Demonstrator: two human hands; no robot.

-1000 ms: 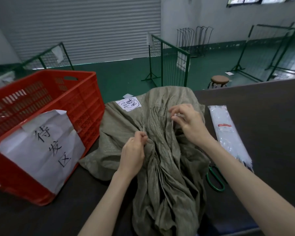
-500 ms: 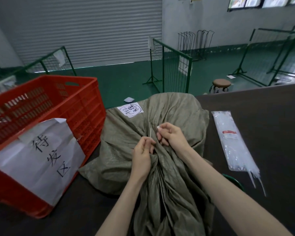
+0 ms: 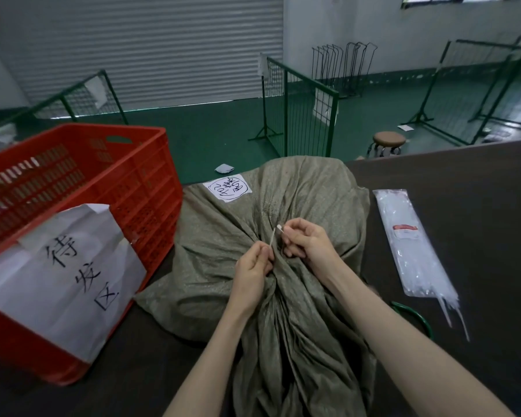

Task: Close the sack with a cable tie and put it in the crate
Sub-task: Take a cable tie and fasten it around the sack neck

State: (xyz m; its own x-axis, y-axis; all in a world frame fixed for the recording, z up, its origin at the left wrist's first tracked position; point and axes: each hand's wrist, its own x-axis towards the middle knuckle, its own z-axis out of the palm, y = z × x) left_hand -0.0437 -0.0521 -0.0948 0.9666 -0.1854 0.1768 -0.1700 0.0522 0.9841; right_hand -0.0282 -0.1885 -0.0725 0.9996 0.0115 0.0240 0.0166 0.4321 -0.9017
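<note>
A grey-green woven sack [image 3: 307, 203] lies on the dark table, its neck gathered into folds toward me. A white label [image 3: 227, 188] sits on its far side. Both hands meet at the gathered neck. My left hand [image 3: 251, 270] pinches the lower part of a thin white cable tie [image 3: 273, 236]. My right hand [image 3: 307, 240] pinches the tie's upper end with the head. The tie's loop around the neck is hidden by my fingers and the folds. A red plastic crate [image 3: 109, 182] with a white paper sign stands on the left, touching the sack.
A clear bag of white cable ties [image 3: 409, 245] lies on the table to the right. Green scissor handles [image 3: 415, 317] peek out beside my right forearm. Beyond the table's far edge are green floor, wire fence panels [image 3: 301, 109] and a round stool [image 3: 388, 141].
My hands came together at the sack's neck from a wider spread. The tie's end now stands up between thumbs and fingers. The view has tilted down slightly.
</note>
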